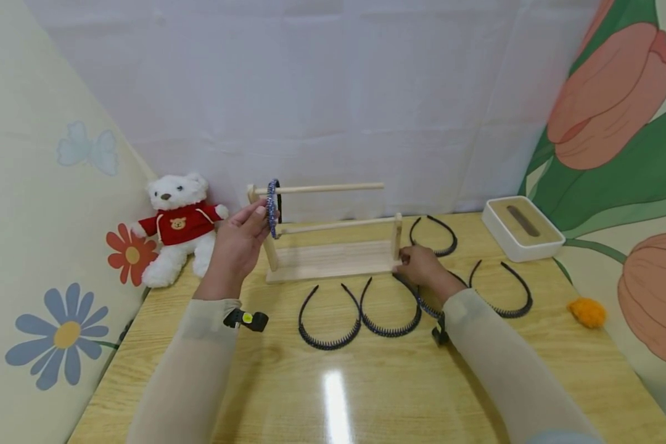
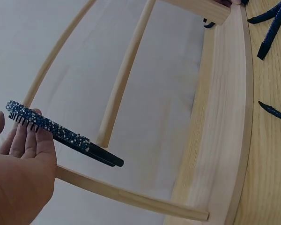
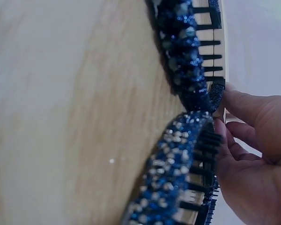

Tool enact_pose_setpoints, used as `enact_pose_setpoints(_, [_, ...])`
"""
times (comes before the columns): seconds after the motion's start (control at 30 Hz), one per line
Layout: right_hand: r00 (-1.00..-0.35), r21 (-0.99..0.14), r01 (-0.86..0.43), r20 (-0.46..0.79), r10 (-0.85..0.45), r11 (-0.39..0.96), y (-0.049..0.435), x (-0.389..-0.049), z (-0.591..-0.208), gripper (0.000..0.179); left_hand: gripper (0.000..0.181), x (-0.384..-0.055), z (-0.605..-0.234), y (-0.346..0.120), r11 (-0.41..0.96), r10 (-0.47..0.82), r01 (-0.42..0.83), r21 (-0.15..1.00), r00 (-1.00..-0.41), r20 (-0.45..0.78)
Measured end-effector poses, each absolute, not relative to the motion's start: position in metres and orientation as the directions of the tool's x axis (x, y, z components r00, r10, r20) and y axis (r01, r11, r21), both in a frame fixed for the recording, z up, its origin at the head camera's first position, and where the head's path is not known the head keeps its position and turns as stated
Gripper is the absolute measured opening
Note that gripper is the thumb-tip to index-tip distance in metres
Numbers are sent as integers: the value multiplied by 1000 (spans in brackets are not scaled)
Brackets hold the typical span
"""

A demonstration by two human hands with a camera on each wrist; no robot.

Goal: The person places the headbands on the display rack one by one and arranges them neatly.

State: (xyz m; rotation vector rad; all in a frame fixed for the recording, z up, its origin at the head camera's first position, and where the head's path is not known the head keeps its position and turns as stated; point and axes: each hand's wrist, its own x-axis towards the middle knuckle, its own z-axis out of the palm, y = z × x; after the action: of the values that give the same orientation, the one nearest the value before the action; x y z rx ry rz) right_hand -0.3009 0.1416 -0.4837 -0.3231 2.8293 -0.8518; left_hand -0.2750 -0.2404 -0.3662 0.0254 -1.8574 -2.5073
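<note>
At the left end of a wooden rack (image 1: 333, 262), my left hand (image 1: 243, 233) pinches a headband (image 1: 272, 206) between thumb and fingers. The headband is dark with blue and silver glitter and comb teeth inside. It stands upright around the left end of the upper rod (image 1: 333, 187), its tips near the end of the lower rod (image 2: 124, 82). My right hand (image 1: 423, 269) grips the rack at the foot of its right post (image 1: 396, 237), thumb and fingertips at the wood. Close below that hand in the right wrist view, glittery headbands (image 3: 166, 173) lie on the table.
Several headbands, among them one front left (image 1: 329, 344) and one far right (image 1: 515, 312), lie on the wooden table (image 1: 288, 394). A white teddy bear (image 1: 180, 228) in red sits left of the rack. Back right stand a white box (image 1: 524, 240) and an orange fuzzy thing (image 1: 587, 312).
</note>
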Motion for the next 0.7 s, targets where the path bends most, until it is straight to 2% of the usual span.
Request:
enact_pose_setpoints(0.43, [-959, -552, -156, -114, -259, 819, 141, -300, -484, 31, 55, -271, -373, -246, -218, -36, -19, 976, -999, -27])
enact_pose_setpoints(0.57, [-960, -555, -148, -121, -255, 819, 141, -300, -485, 33, 56, -267, -374, -248, -172, -33, 1, 985, -999, -5])
enact_pose_setpoints(0.7, [-961, -564, -134, -126, -245, 815, 141, -299, -485, 36, 56, -260, -377, -253, -68, -65, 32, 997, -998, 27])
